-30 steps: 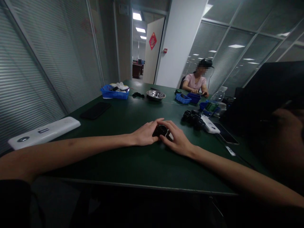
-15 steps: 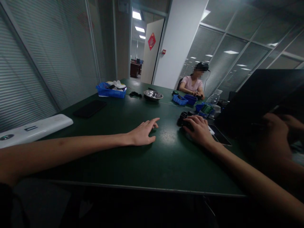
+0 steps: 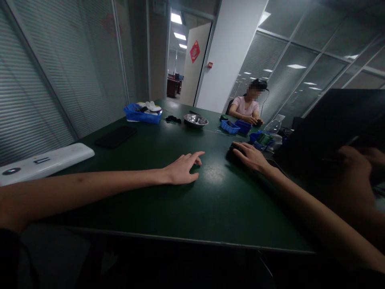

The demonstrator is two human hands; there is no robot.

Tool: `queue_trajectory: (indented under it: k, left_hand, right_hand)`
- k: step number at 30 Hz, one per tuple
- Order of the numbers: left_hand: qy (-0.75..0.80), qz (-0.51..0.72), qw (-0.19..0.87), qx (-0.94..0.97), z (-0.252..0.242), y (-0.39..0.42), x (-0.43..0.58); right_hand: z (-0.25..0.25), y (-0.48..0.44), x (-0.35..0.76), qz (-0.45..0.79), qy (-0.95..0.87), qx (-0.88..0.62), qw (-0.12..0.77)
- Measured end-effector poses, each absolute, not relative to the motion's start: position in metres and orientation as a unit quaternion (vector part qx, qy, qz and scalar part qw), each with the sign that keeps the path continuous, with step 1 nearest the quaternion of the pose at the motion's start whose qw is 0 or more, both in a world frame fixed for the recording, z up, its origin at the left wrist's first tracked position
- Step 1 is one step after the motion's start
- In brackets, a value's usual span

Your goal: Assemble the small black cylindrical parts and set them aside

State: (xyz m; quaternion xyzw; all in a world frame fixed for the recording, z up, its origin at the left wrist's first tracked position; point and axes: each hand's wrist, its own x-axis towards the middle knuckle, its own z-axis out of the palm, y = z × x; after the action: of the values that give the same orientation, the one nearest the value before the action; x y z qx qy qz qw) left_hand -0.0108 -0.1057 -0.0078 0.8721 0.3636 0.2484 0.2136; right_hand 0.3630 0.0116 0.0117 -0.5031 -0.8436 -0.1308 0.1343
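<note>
My left hand (image 3: 182, 169) rests on the dark green table (image 3: 192, 208), its fingers apart and nothing in them. My right hand (image 3: 249, 155) lies over a small black object (image 3: 232, 147) on the right side of the table. The fingers bend across it, and only its far edge shows, so its kind cannot be made out. Between the hands is bare table with a patch of reflected light. Behind my right wrist, the edge of a dark flat item (image 3: 276, 165) is partly hidden by my forearm.
At left lie a long white device (image 3: 64, 158) and a black flat slab (image 3: 116, 136). Farther back are a blue basket (image 3: 142, 115), a metal bowl (image 3: 195, 121), small blue trays (image 3: 229, 127) and a plastic bottle (image 3: 274, 124). Another person's hand (image 3: 355, 160) is at right; a co-worker (image 3: 246, 107) sits opposite.
My right hand has slid slightly away from me and left, now covering most of the black object. My left hand keeps its pose. The view has shifted a little.
</note>
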Motion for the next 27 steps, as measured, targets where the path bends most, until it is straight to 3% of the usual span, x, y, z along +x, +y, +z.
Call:
queue_trajectory:
  k: [27]
  left_hand:
    - [0.369,0.225,0.211,0.877,0.000,-0.109,-0.011]
  right_hand:
    - [0.010,0.054,0.354,-0.101,-0.832,-0.532,0.117]
